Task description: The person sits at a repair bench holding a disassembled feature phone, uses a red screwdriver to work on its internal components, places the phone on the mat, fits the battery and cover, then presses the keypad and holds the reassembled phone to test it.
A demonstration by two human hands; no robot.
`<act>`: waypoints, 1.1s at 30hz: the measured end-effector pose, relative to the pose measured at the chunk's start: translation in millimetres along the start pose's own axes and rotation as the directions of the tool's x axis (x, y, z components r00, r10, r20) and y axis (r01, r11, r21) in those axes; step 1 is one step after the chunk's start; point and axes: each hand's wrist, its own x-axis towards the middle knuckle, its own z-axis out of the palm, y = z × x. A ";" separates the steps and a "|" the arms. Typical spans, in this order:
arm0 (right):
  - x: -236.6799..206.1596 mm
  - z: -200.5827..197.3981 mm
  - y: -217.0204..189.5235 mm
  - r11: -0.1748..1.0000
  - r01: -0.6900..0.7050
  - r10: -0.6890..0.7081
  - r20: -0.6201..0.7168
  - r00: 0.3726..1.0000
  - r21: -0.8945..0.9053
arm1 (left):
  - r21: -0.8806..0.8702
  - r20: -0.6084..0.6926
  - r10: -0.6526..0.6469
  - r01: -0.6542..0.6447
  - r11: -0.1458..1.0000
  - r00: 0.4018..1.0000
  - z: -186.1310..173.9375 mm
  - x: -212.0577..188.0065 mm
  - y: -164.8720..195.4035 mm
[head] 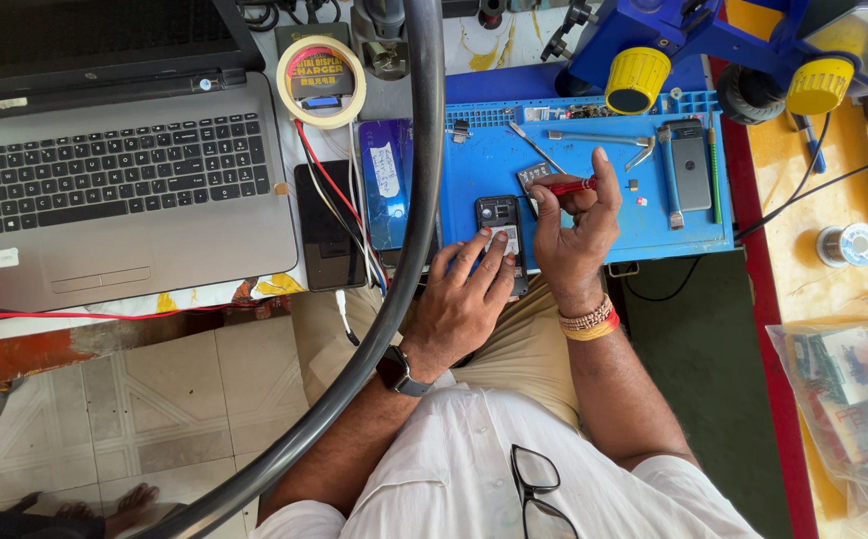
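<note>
A person at a repair counter (833, 180) works on an opened phone (500, 222) lying at the near edge of a blue mat (593, 215). The left hand (462, 299) rests open, fingertips pressing the phone's lower end to steady it. The right hand (576, 225), just beside the phone, is closed around a red screwdriver (566, 186). Judging by the grip, a screw is being worked; the tip must seat squarely.

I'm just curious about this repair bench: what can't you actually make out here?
- Small phone: lower half hidden under the left hand.
- Red-handled screwdriver: tip too small; right hand covers part.
- Tiny parts on the blue mat: too small.
- Laptop: screen cut off at top edge.
</note>
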 end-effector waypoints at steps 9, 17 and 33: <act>0.1 -0.5 0.2 1.000 0.013 -0.013 -0.009 1.000 -0.018 | 0.004 -0.005 -0.006 0.006 1.000 1.000 1.7 -1.1 0.6; 2.4 -0.2 -3.3 0.998 0.049 -0.050 -0.002 0.999 -0.036 | 0.002 0.004 -0.008 0.008 1.000 1.000 0.9 0.6 0.3; 13.2 -2.1 -7.9 0.977 0.191 -0.183 0.083 0.980 -0.093 | 0.011 -0.012 -0.006 0.006 1.000 1.000 1.0 0.7 0.1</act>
